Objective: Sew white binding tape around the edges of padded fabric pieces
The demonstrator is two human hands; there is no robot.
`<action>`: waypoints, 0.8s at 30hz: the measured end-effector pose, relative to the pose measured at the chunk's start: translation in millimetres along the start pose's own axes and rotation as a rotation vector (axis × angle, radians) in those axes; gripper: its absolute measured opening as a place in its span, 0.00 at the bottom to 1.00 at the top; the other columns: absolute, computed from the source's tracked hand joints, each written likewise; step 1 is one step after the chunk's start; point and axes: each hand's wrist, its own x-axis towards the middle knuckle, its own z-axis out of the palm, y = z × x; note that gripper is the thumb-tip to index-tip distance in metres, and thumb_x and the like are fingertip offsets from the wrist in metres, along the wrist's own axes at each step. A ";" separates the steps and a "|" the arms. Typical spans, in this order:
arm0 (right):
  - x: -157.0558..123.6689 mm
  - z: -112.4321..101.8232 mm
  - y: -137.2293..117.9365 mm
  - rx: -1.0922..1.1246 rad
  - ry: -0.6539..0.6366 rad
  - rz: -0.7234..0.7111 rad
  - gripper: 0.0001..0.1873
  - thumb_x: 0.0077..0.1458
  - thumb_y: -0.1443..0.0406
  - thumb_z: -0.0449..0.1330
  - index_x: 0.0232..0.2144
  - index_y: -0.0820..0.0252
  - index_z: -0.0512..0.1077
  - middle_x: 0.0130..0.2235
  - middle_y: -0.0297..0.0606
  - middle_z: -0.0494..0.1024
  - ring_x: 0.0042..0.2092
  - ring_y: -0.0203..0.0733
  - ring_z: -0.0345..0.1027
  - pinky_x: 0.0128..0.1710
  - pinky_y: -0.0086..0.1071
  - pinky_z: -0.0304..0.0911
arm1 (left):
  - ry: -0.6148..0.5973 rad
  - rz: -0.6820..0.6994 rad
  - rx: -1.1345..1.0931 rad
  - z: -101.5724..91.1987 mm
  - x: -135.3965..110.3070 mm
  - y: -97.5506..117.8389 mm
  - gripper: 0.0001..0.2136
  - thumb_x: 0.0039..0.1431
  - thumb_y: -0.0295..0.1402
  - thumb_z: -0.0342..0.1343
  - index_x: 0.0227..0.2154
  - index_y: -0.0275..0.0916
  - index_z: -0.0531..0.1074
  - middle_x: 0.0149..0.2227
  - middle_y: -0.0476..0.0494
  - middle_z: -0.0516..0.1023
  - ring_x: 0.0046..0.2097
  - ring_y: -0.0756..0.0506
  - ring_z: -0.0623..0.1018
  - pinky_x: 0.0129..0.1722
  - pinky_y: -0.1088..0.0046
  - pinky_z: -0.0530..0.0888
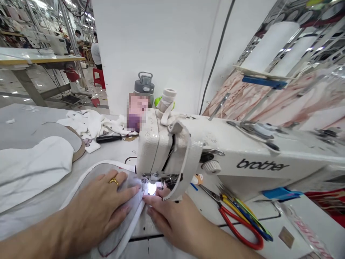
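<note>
**Left hand (94,205):** open and flat, fingers spread, pressing down on the fabric, no real grip. There's a gold ring (113,181) on the ring finger.

**Right hand (172,216):** also open, not pinching anything, fingertips (151,201) resting on the white edge right in front of the needle area.

**Piece being sewn:** a grey padded fabric panel (113,190) with white binding (129,219) along its edge, lying under both hands and running up to the presser foot (151,178).

**Machine:** white Brother sewing machine (258,163), pretty scuffed, with a white strap (185,165) looped around its head.

**Right of the hands:** red-handled scissors (239,226) lying on the machine table (296,223), with a bunch of blue, yellow and green handled tools (250,219) just beside them.

**Left on the table:** a stack of white padded pieces (27,169), a grey piece with a tan backing (56,135), a crumpled white fabric pile (88,124), and a black-handled screwdriver (109,138).

**Behind the machine:** a grey water bottle (144,88), a roll of white tape (168,95), and a pinkish object (137,108) too blurred to tell.

**Far back:** a co-worker in a white shirt (95,54) near a red stool (98,77).
</note>
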 end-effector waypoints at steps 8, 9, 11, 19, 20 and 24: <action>0.5 -1.3 -2.7 -0.022 -0.074 0.030 0.19 0.68 0.62 0.50 0.56 0.58 0.73 0.40 0.48 0.78 0.44 0.53 0.72 0.44 0.44 0.68 | 0.065 -0.053 0.080 9.7 -1.9 9.4 0.16 0.66 0.36 0.44 0.44 0.51 0.79 0.36 0.40 0.76 0.39 0.37 0.73 0.39 0.58 0.68; 0.2 -1.3 -3.1 -0.031 -0.076 0.008 0.19 0.68 0.62 0.51 0.55 0.56 0.73 0.39 0.46 0.78 0.42 0.53 0.72 0.43 0.43 0.68 | 0.071 -0.057 0.083 10.9 -1.5 10.5 0.17 0.66 0.37 0.45 0.46 0.51 0.79 0.37 0.39 0.76 0.39 0.37 0.73 0.38 0.58 0.68; -0.5 -1.4 -4.2 -0.043 -0.063 -0.026 0.18 0.68 0.62 0.52 0.54 0.55 0.74 0.38 0.45 0.78 0.41 0.51 0.72 0.42 0.41 0.67 | 0.069 -0.057 0.082 12.1 -0.7 11.6 0.18 0.67 0.38 0.43 0.49 0.50 0.78 0.39 0.37 0.76 0.40 0.36 0.73 0.39 0.56 0.69; 0.0 -0.3 -4.5 -0.016 -0.051 0.054 0.18 0.68 0.62 0.50 0.53 0.55 0.75 0.39 0.46 0.78 0.41 0.51 0.72 0.41 0.41 0.69 | -0.097 0.025 -0.084 -6.0 -11.0 -9.0 0.18 0.59 0.40 0.57 0.53 0.58 0.74 0.54 0.43 0.75 0.53 0.35 0.74 0.49 0.57 0.74; 0.5 0.7 -3.8 -0.011 -0.053 0.063 0.18 0.68 0.63 0.50 0.53 0.55 0.75 0.39 0.47 0.78 0.42 0.51 0.72 0.41 0.41 0.69 | -0.115 0.037 -0.081 -8.8 -12.4 -11.1 0.20 0.58 0.40 0.60 0.53 0.60 0.73 0.55 0.45 0.75 0.55 0.35 0.74 0.51 0.57 0.74; 1.3 3.3 -1.5 -0.010 -0.023 0.063 0.20 0.68 0.63 0.49 0.55 0.58 0.74 0.39 0.48 0.78 0.42 0.52 0.72 0.42 0.42 0.69 | -0.149 0.053 -0.033 -14.0 -10.6 -10.8 0.19 0.58 0.42 0.61 0.53 0.60 0.75 0.56 0.43 0.76 0.57 0.32 0.74 0.53 0.51 0.73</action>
